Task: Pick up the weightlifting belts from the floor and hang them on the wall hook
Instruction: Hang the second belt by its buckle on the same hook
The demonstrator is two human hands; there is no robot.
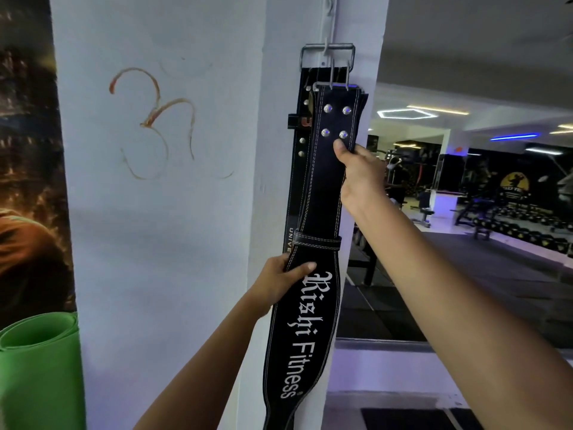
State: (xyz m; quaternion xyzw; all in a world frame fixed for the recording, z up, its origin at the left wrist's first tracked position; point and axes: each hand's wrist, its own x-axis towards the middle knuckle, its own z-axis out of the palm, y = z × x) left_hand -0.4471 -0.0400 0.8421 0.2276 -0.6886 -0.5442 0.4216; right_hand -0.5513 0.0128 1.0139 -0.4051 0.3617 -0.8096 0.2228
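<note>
while a black belt (313,193) marked "rishi fitness" hangs down the white pillar (173,212), its metal buckle (327,57) sits over the wall hook (329,23). the right hand (359,172) has its grip clenched on the belt just below the rivets; the left hand (279,280) has its grip clenched lower down, beside the lettering. a second belt (299,156) hangs behind it.
</note>
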